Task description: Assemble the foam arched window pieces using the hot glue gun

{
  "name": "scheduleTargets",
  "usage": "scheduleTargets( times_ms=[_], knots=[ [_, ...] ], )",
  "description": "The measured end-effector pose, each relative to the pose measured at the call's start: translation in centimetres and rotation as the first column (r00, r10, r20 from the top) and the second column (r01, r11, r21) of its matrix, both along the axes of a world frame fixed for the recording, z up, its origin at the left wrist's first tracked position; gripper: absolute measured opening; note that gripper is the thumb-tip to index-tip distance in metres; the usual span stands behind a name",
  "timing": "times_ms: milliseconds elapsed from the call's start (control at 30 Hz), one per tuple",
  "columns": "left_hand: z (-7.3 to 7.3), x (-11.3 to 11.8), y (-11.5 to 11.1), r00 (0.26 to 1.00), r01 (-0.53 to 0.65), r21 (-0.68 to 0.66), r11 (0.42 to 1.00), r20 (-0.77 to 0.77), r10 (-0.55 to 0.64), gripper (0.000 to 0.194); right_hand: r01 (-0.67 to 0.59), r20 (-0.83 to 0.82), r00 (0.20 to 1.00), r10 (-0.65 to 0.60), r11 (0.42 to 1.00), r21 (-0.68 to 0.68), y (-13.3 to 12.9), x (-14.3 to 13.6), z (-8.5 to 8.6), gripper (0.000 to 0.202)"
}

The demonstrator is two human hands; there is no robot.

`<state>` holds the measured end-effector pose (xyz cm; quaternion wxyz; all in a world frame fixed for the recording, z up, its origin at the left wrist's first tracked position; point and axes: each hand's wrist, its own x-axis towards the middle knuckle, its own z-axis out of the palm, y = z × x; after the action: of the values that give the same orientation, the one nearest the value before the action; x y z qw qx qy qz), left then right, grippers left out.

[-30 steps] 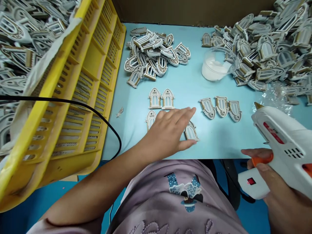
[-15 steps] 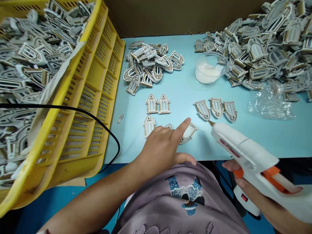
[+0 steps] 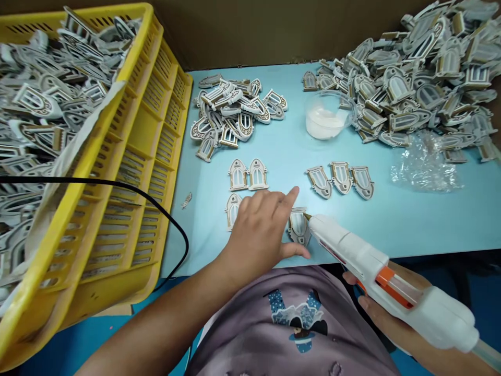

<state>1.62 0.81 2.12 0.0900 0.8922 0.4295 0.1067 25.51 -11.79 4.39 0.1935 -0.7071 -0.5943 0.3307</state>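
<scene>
My left hand [image 3: 262,224] is over the table's near part with thumb and index finger spread apart and nothing between them. Just right of its palm lies a small arched window piece [image 3: 298,227], its pointed end toward me. My right hand [image 3: 387,308] is wrapped round a white and orange glue gun [image 3: 352,250], whose nozzle tip is at the piece's upper right corner. Two upright window pieces [image 3: 258,175] stand side by side beyond my left hand, and another [image 3: 233,210] is partly covered by it. Three more pieces [image 3: 341,177] lie in a row farther right.
A yellow crate [image 3: 146,117] full of window pieces fills the left, with a black cable [image 3: 156,201] across it. Behind are a small pile [image 3: 235,109], a clear cup of white material [image 3: 324,120], a large pile [image 3: 422,89] and crumpled plastic [image 3: 426,169] at right.
The glue gun has moved left and toward me, from near the three-piece row to the piece beside my left hand. That piece now sits straighter. The camera view has shifted slightly.
</scene>
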Motion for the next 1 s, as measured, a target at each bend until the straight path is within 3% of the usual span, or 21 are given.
scheduleTargets(
  times_ms=[100, 300, 700, 1000],
  knots=[
    [-0.1, -0.2, 0.2, 0.999, -0.042, 0.012, 0.999, 0.018, 0.041, 0.101, -0.045, -0.014, 0.999, 0.046, 0.999, 0.029, 0.4, -0.3, 0.0, 0.017],
    [-1.1, 0.0, 0.0, 0.999, -0.009, -0.050, 0.999, 0.043, 0.011, 0.080, -0.047, -0.017, 0.999, 0.046, 0.998, -0.036, 0.9, -0.5, -0.2, 0.013],
    [-1.7, -0.2, 0.0, 0.995, 0.013, -0.064, 0.998, 0.102, -0.006, 0.077, 0.015, 0.003, 1.000, -0.015, 0.999, -0.049, 1.0, -0.8, 0.1, 0.017],
    [-1.7, -0.2, 0.0, 0.994, 0.009, -0.055, 0.998, 0.106, -0.004, 0.076, 0.061, 0.137, 0.989, -0.064, 0.998, 0.022, 0.8, -1.3, 0.1, 0.016]
  ],
)
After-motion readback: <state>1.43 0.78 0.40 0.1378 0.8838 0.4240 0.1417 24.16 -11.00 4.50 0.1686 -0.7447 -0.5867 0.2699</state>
